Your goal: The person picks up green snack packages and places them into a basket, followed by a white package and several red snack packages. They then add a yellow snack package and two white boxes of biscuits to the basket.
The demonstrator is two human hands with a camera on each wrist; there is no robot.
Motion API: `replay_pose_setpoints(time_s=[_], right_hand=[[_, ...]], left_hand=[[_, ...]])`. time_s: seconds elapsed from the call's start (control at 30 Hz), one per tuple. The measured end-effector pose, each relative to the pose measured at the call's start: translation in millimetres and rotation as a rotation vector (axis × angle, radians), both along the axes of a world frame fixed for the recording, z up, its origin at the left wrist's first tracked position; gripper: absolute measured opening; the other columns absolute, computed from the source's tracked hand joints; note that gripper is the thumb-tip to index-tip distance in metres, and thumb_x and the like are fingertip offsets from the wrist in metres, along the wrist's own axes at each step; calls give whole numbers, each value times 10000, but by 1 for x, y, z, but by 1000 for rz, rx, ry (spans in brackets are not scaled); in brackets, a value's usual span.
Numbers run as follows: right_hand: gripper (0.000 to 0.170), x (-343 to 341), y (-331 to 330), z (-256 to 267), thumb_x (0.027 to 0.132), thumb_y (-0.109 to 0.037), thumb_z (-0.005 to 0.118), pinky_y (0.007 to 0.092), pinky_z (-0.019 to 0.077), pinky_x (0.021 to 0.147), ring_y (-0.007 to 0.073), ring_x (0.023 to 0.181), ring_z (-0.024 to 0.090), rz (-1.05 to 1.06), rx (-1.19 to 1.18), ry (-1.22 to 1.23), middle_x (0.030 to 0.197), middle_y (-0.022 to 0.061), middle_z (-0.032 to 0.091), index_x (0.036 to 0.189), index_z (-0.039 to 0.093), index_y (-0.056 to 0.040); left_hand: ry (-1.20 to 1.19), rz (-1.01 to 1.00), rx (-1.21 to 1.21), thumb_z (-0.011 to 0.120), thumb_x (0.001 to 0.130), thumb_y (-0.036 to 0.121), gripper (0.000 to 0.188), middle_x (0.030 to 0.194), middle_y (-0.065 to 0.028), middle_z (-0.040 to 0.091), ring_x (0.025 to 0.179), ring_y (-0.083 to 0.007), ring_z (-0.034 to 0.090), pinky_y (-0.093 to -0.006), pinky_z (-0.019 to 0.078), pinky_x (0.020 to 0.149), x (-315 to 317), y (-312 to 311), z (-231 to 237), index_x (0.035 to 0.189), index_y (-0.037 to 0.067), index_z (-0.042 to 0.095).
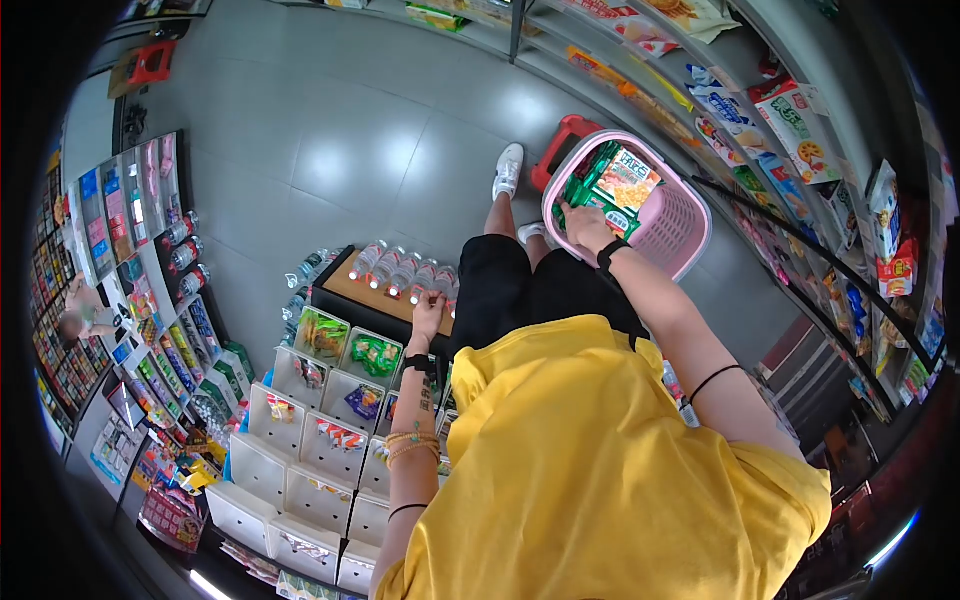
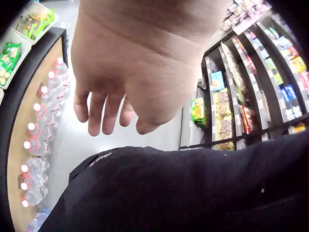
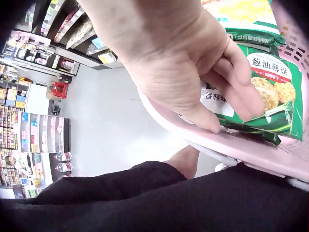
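Note:
My right hand point(image 1: 590, 228) is down inside a pink shopping basket point(image 1: 686, 235), over a green packet of scallion crackers point(image 3: 277, 92). The right wrist view shows its fingers loosely bent and resting across the packet's face, the thumb beside the basket's near rim. Another green packet point(image 3: 246, 19) with crackers pictured on it lies behind. My left hand point(image 2: 140, 72) hangs with loose fingers and nothing in it, beside my black shorts. In the head view it overlaps the end of a row of clear water bottles point(image 1: 405, 276) with pinkish labels.
The bottles stand on a wooden-topped ledge point(image 1: 346, 278), in front of stepped white bins point(image 1: 283, 440) of packaged snacks. Snack shelves point(image 1: 740, 130) run along the right. A red stool point(image 1: 560, 145) is beside the basket. Grey floor point(image 1: 330, 140) spreads ahead of my feet.

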State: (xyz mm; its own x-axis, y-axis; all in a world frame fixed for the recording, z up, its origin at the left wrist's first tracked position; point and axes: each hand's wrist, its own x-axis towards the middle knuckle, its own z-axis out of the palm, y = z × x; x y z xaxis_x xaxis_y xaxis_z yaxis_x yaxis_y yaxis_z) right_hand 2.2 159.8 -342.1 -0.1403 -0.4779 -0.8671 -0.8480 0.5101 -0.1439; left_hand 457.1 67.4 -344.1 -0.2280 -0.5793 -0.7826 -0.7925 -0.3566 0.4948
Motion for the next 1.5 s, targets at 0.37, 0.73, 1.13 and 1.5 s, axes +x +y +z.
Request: replay_pose_setpoints(time_s=[0.37, 0.73, 1.13, 1.5], right_hand=[[506, 0, -12, 7, 907, -137, 514, 403, 555, 906, 302, 1128, 673, -21, 108, 5, 1229, 160, 686, 1408, 496, -77], [400, 7, 28, -3, 986, -164, 430, 403, 559, 900, 293, 1089, 688, -34, 58, 91, 1186, 152, 701, 1359, 550, -82], [488, -7, 111, 56, 826, -221, 738, 490, 519, 790, 381, 953, 677, -767, -385, 161, 987, 208, 680, 1241, 495, -134], [881, -33, 181, -25, 664, -389, 874, 486, 367, 1061, 397, 1207, 457, -1259, -334, 641, 1242, 244, 472, 1291, 383, -12]], left_hand=[[-63, 68, 101, 654, 966, 198, 211, 897, -56, 698, 804, -126, 647, -270, 513, 772, 16, 16, 4, 1034, 1, 623], [5, 29, -5, 672, 947, 259, 289, 911, -105, 719, 837, -192, 689, -322, 533, 805, 25, 4, -7, 1067, -2, 641], [-31, 3, 52, 675, 943, 240, 273, 932, -107, 721, 865, -182, 688, -319, 533, 823, 35, -7, -7, 1078, 6, 639], [-136, -175, -36, 649, 951, 248, 259, 909, -80, 710, 834, -154, 665, -307, 525, 795, 14, -41, 46, 1072, 18, 638]])
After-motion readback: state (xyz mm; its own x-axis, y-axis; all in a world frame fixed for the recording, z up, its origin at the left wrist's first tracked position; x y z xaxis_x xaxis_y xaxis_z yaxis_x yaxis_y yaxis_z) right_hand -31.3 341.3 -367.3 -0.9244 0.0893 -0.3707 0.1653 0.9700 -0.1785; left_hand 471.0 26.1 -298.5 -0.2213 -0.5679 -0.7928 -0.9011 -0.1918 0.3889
